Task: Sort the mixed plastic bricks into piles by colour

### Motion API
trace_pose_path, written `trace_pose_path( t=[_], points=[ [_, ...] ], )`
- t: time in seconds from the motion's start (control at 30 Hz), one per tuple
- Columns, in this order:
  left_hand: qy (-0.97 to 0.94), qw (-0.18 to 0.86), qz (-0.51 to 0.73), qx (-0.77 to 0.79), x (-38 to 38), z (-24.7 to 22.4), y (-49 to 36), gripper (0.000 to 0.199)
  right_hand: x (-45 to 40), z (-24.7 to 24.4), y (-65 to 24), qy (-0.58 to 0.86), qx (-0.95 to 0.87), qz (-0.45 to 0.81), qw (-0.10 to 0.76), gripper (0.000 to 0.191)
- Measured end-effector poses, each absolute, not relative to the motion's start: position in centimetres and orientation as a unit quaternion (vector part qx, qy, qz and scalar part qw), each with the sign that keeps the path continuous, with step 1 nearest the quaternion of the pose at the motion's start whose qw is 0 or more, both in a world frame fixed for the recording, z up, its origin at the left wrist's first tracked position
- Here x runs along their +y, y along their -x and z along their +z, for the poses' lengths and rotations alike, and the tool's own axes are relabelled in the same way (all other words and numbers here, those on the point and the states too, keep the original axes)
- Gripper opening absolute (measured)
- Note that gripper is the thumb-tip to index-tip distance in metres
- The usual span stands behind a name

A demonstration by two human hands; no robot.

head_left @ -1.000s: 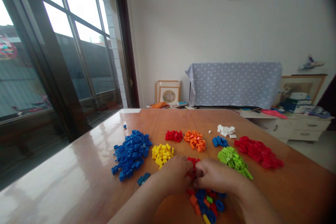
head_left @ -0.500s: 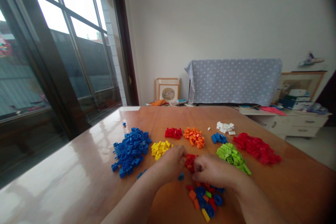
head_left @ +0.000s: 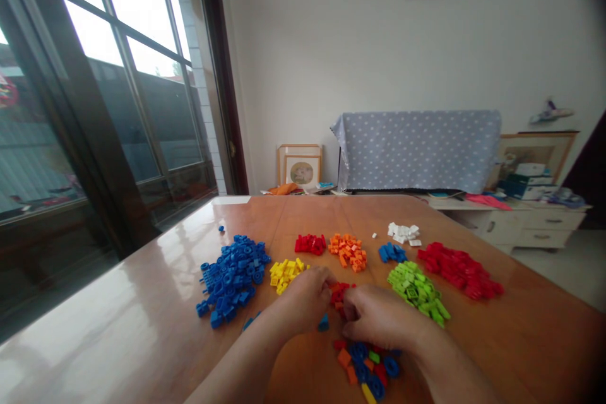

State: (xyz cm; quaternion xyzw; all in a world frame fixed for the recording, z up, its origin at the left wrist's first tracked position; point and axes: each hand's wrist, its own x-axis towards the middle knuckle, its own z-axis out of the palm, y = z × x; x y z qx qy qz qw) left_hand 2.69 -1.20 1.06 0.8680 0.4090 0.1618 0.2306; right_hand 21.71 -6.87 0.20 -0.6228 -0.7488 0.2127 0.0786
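My left hand (head_left: 310, 298) is closed, fingers curled, at the left edge of a small pile of red bricks (head_left: 341, 292). Opposite it, my right hand (head_left: 381, 317) is curled shut at the pile's right side. Whatever the fingertips of either hand hold is hidden or too small to make out. Under and in front of the right hand lies a mixed heap of blue, orange, red, green and yellow pieces (head_left: 358, 351). A blue piece (head_left: 323, 322) rests beside the left wrist. Yellow bricks (head_left: 285, 274) lie just beyond the left hand.
A large blue pile (head_left: 237, 274) is on the left of the wooden table (head_left: 156, 303). Farther back are red (head_left: 310, 244), orange (head_left: 349, 252), blue (head_left: 392, 252) and white bricks (head_left: 403, 233). Lime green (head_left: 418, 290) and red piles (head_left: 459, 269) lie to the right.
The camera view has tipped slightly, so the table sits a little lower in the picture. Both hands remain closed around the same spot at the small red pile.
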Motion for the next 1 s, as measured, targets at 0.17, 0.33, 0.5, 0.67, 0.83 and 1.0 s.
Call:
trace_pose_path(
  t=[0.17, 0.33, 0.5, 0.67, 0.83, 1.0],
  points=[
    [-0.85, 0.234, 0.179, 0.438, -1.0, 0.9, -2.9, 0.023, -6.6, -0.2, -21.5, 0.598, -0.748, 0.26, 0.122, 0.01],
    [-0.818, 0.262, 0.23, 0.458, -0.4, 0.6, -3.0, 0.025, -4.7, -0.7, -22.2, 0.603, -0.69, 0.282, 0.285, 0.009],
    [-0.795, 0.287, 0.262, 0.466, 0.1, 0.0, -3.1, 0.026, -2.3, -1.9, -23.8, 0.655, -0.618, 0.202, 0.385, 0.013],
    [-0.786, 0.298, 0.259, 0.477, 0.2, -0.3, -3.2, 0.027, -1.0, -3.1, -24.7, 0.656, -0.57, 0.24, 0.433, 0.018],
    [-0.79, 0.279, 0.259, 0.48, 0.4, -0.5, -3.2, 0.027, -0.4, -3.9, -25.7, 0.654, -0.538, 0.265, 0.461, 0.021],
    [-0.78, 0.301, 0.272, 0.476, 0.9, -1.4, -3.3, 0.028, -0.7, -3.8, -25.7, 0.686, -0.597, 0.177, 0.377, 0.02]
  ],
)
